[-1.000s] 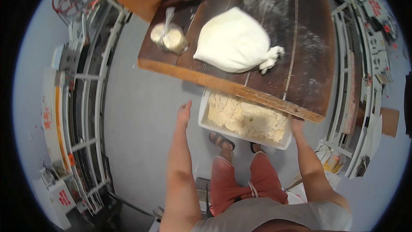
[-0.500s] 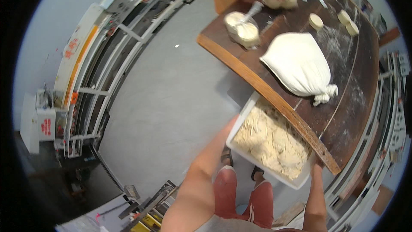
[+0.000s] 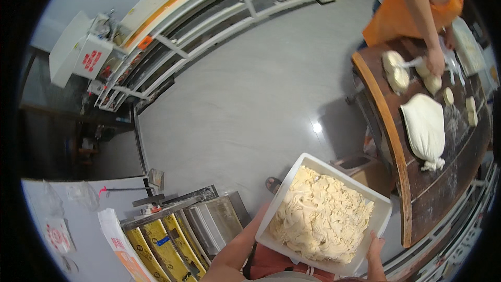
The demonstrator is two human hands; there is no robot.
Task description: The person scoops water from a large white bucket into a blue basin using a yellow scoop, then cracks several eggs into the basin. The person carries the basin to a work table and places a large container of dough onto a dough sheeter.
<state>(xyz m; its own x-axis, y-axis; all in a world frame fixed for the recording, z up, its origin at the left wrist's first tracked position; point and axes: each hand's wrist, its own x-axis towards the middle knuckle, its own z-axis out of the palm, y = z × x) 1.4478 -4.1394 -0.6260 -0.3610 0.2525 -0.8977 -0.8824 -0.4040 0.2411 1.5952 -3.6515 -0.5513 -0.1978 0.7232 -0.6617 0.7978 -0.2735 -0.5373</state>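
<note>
A white rectangular tub point(image 3: 383, 211) of pale, creamy dough point(image 3: 323, 214) is held in front of my body, above the floor and apart from the table. My right hand point(image 3: 374, 249) grips its right wall near the near corner, with the thumb at the rim. My left forearm point(image 3: 229, 256) reaches to the tub's left side; the hand there is hidden behind the wall, supporting that side. The dough surface is rough and folded, and fills most of the tub.
To the right stands a dark wooden table point(image 3: 378, 94) bearing a knotted white cloth bag point(image 3: 425, 128) and several dough pieces. A co-worker in an orange apron point(image 3: 391, 18) handles dough at its far end. Yellow-sided machinery point(image 3: 162, 240) sits at lower left; a long white-framed rack point(image 3: 177, 47) runs behind.
The tub has come away from the table's edge and nearer to me. My view has turned left, so the table now lies farther right and the co-worker shows more fully.
</note>
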